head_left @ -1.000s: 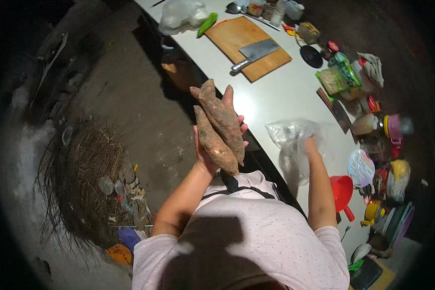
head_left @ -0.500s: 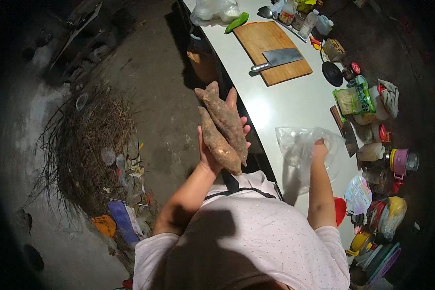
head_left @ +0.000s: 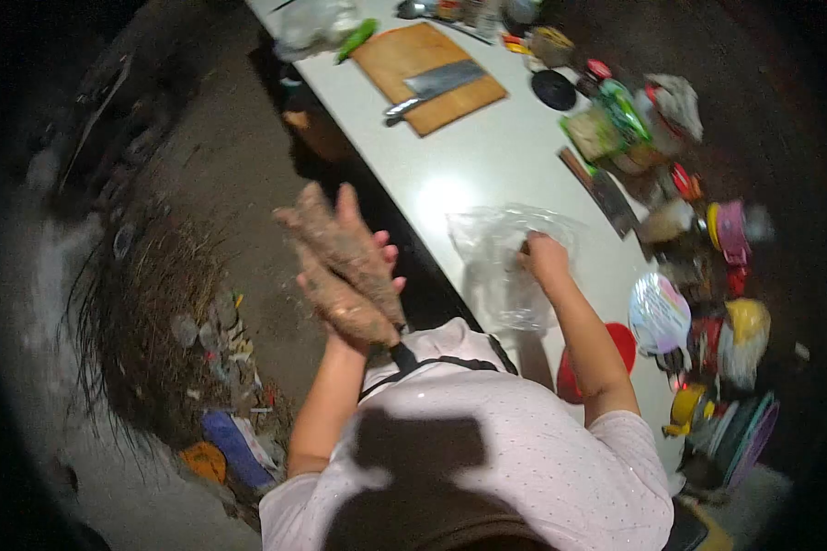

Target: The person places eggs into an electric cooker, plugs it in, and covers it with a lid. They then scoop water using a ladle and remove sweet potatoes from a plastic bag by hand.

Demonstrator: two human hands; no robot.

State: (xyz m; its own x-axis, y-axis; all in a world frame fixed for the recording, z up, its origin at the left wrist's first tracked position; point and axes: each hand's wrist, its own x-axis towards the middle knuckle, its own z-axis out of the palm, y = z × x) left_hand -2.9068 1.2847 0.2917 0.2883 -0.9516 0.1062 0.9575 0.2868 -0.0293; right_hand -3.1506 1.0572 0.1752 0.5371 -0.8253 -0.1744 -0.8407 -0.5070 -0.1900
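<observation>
Brown, earthy sweet potatoes (head_left: 349, 248) lie side by side across my left hand (head_left: 388, 253), which supports them from beneath, off the table's near edge. Its fingertips show past their right side. My right hand (head_left: 549, 257) is at a clear plastic bag (head_left: 496, 286) on the white table, its fingers closed on the thin plastic. A small dark patch shows by those fingertips; I cannot make out what it is.
On the white table (head_left: 377, 151), a cleaver (head_left: 446, 81) lies on a wooden cutting board (head_left: 478, 96) beside a green pepper (head_left: 356, 39). A second knife (head_left: 602, 193), food packets and jars line the far side. A red bowl-like item (head_left: 616, 349) sits under my right forearm.
The view has shifted, so the table and board appear farther left and higher. My right hand has its fingers bent lower at the bag. The sweet potatoes remain in my left hand.
</observation>
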